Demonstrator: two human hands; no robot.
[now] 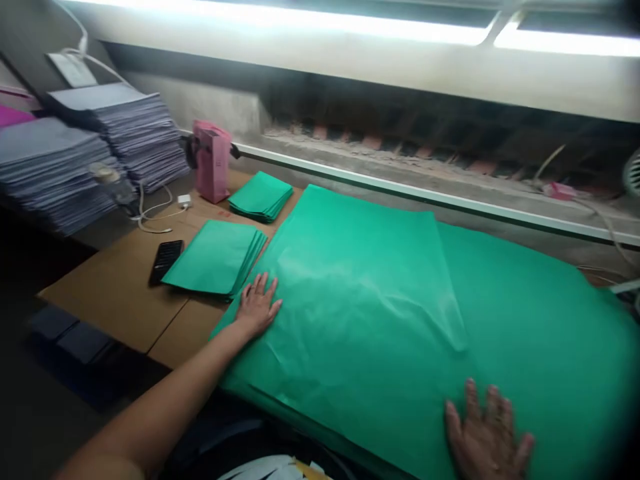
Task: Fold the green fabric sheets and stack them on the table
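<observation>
The person's left hand (257,308) rests on the left edge of a large green sheet (345,287), its fingers open and a little spread, gripping nothing. The right hand (487,437) is over the near right part of the green material (540,320), its fingers open and apart, holding nothing; whether it presses down cannot be told. The large sheet overlaps the material to its right, with one loose corner pointing toward the right hand and soft wrinkles across its middle; whether the two are separate pieces or one folded over is unclear. Just beyond the left hand, a stack of smaller green pieces (213,257) lies on brown cardboard (120,287), its right side slightly fanned. A black phone (167,261) lies beside that stack's left side. Farther back are a second green stack (261,195), an upright pink box (213,163) and a white charger (184,200) near a pale cable (155,230). Tall piles of greyish paper (135,133) stand at the far left, and bright tube lights (320,20) run overhead.
</observation>
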